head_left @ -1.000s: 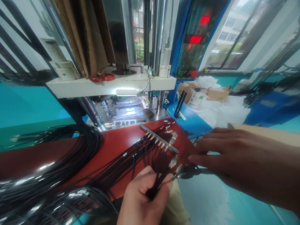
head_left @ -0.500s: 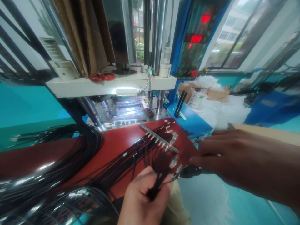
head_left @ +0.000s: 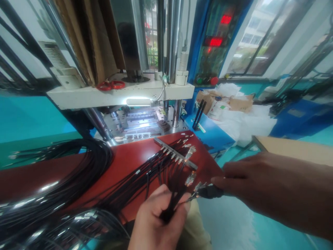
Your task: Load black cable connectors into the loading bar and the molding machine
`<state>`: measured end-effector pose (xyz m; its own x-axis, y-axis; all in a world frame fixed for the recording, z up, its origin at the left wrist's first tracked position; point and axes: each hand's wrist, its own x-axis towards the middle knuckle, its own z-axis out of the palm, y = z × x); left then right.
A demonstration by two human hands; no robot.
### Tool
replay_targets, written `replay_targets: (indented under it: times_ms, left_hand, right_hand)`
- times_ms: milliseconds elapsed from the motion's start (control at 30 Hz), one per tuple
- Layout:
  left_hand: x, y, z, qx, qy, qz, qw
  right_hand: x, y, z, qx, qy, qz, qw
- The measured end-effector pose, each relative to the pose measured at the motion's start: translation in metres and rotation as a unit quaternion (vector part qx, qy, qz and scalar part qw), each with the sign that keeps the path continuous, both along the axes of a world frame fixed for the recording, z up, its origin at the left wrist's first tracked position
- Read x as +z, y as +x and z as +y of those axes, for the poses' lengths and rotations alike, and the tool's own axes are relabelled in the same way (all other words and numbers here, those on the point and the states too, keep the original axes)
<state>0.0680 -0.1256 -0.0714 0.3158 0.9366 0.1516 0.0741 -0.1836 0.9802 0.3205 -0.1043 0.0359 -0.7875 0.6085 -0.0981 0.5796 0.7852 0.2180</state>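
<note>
The left hand (head_left: 157,220) gripped black cables (head_left: 179,198) by the near edge of the red table (head_left: 130,158), metal ends near the silver bar (head_left: 173,151). The right hand (head_left: 262,180) met a dark piece (head_left: 212,191), its grip unclear. Handling cable ends seemed underway, calling for steadiness.

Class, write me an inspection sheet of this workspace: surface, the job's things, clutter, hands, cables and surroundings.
Surface: smooth reddish-brown board, partly covered by thin black cables.
Job's things: long, narrow grey metal bar lying slantwise on the board, small silvery ends along one edge.
Clutter: red loop-handled scissors on a cream-painted metal press plate.
Hands: left hand grips a black cable bundle; right hand holds a dark piece, too blurred to identify.
Cables: another, larger curved black bundle at the left.
Surroundings: blue-framed control panel with red lit displays; white sacks at right.
</note>
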Motion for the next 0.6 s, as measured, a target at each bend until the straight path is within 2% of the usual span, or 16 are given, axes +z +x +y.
replay_targets:
  times_ms: [133, 333, 500, 600]
  left_hand:
    - [-0.004, 0.000, 0.000, 0.008, -0.002, -0.009, 1.000]
    - [0.000, -0.003, 0.002, -0.014, -0.009, -0.002, 1.000]
    - [0.001, -0.004, 0.001, -0.026, -0.003, 0.010, 1.000]
    - [-0.001, -0.003, 0.000, -0.020, -0.016, 0.002, 1.000]
  right_hand:
    - [0.010, -0.006, 0.002, -0.026, -0.026, 0.033, 0.999]
    - [0.036, -0.006, 0.016, -0.023, -0.015, 0.100, 0.995]
    - [0.039, 0.003, 0.024, -0.048, -0.102, 0.078, 0.991]
    - [0.037, -0.002, 0.022, -0.033, -0.105, 0.081, 0.991]
